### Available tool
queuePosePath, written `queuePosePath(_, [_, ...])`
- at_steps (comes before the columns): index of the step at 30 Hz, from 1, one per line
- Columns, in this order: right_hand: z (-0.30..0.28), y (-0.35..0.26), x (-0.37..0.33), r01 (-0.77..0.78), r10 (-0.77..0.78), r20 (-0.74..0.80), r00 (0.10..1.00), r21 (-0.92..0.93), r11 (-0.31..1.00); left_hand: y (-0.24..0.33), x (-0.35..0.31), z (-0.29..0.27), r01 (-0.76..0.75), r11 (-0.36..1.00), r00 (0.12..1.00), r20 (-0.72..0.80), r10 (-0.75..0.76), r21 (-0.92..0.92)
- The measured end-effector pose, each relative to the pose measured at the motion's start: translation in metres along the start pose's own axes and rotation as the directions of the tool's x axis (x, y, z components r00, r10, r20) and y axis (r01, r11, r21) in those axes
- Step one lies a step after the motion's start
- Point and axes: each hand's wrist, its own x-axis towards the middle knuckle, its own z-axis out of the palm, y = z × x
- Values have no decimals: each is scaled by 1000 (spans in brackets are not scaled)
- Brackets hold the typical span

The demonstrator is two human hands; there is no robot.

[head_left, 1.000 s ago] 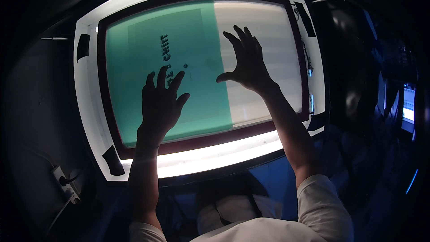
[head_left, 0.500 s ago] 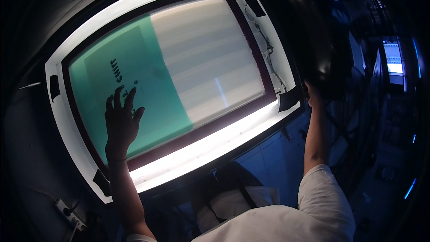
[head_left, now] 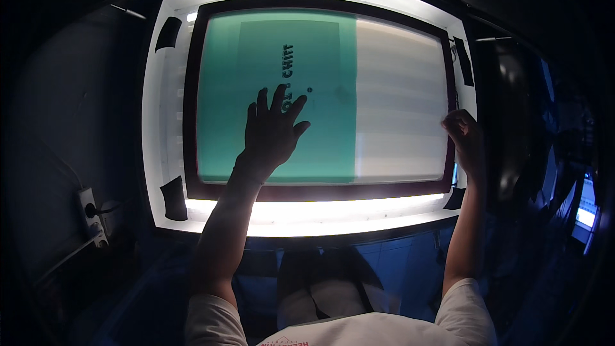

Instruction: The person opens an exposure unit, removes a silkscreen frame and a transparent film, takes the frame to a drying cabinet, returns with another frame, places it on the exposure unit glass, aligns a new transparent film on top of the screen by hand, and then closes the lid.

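A dark-framed printing screen (head_left: 320, 191) lies flat on a lit exposure table (head_left: 307, 214), its frame sitting well inside the table's glowing white top so that a bright margin shows on all four sides, widest along the near edge. The mesh is in two parts: the left half is coated green (head_left: 221, 109), with a paler rectangle and dark mirrored lettering inside it, and the right half is bare and pale (head_left: 400, 109), crossed by faint horizontal bands. The left hand (head_left: 272, 133) lies flat on the green part near the middle of the screen, fingers (head_left: 262, 99) spread wide and holding nothing, the tips just reaching the lettering. The right hand (head_left: 462, 131) is at the screen's right frame edge, fingers curled in close against the frame; whether they actually grip it I cannot tell from here. Four black tape pieces (head_left: 174, 197) sit near the table's corners, one at each: far left, near left, far right and near right. Around the table the room is dark; a white power strip (head_left: 91, 214) with a cable plugged in hangs off to the left below the table's near left corner, and a small lit screen (head_left: 586, 214) glows at the far right.
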Motion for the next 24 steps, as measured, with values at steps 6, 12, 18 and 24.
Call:
queuePosePath(6, [194, -148, 87, 360, -388, 609, 692, 174, 916, -4, -9, 16, 28, 990, 991, -127, -46, -139])
queuePosePath(12, [290, -154, 140, 612, -342, 768, 541, -80, 787, -1, -10, 14, 79, 976, 995, -47, -91, -205])
queuePosePath(18, [304, -151, 147, 691, -370, 738, 564, -176, 701, -3, -11, 19, 94, 963, 992, -57, -112, -252])
queuePosePath(24, [309, -145, 142, 728, -460, 673, 579, -172, 664, -2, -12, 19, 82, 946, 988, -95, -118, -315])
